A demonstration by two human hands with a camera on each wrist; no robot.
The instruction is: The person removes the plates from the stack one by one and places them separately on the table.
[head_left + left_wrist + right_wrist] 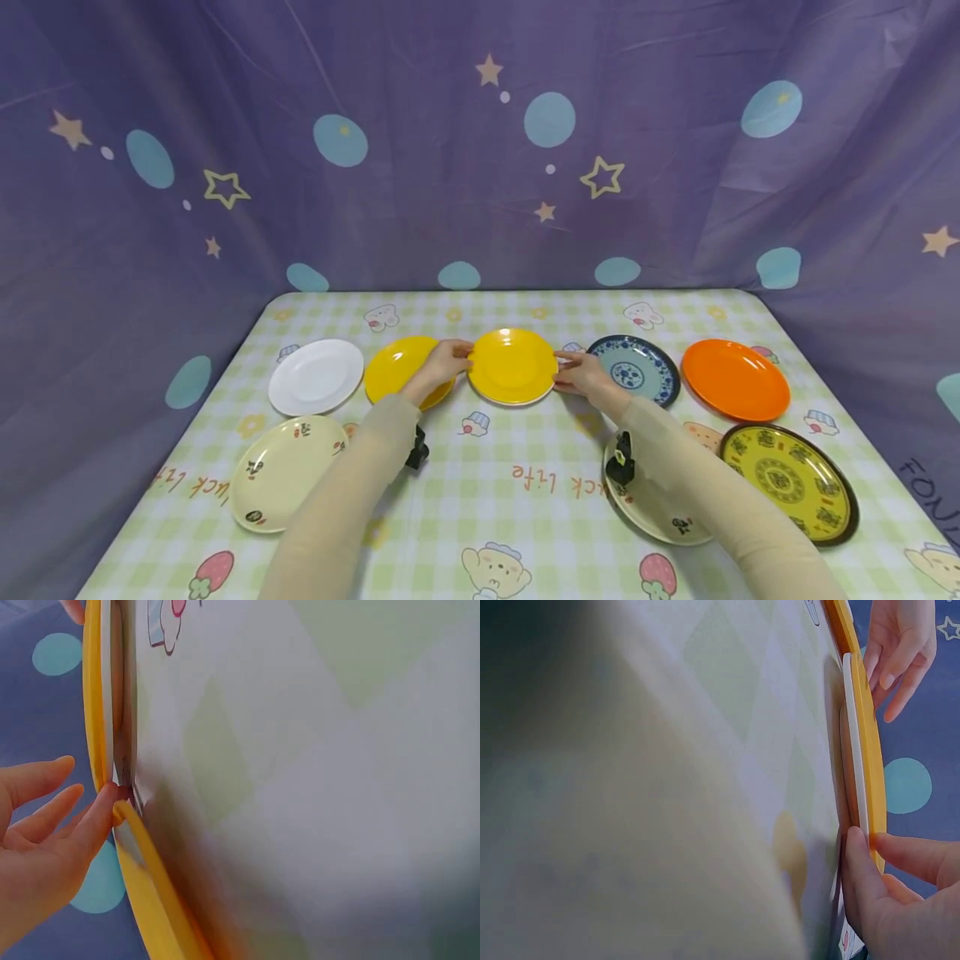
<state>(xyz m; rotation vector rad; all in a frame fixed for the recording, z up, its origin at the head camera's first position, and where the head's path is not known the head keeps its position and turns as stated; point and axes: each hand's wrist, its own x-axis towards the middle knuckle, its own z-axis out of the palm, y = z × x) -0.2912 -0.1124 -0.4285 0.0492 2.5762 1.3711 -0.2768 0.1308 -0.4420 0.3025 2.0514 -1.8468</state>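
A yellow plate point(512, 365) sits between my two hands near the back of the table, and a white edge shows under its rim. My right hand point(583, 375) pinches its right side; in the right wrist view one fingertip point(856, 838) is under the white edge and another digit is against the yellow rim. At the left side, my left hand point(444, 363) touches the rim with one fingertip point(105, 806), its other fingers extended and apart from the plate. Beneath the left hand and wrist lies a second yellow plate point(393, 367), partly covered.
Left of these lie a white plate point(315, 377) and a cream patterned plate point(288, 471). On the right are a blue patterned plate point(633, 367), an orange plate point(735, 379), a dark-rimmed yellow patterned plate point(787, 479) and another cream plate point(652, 508) under my right forearm. A checked cloth point(480, 483) covers the table.
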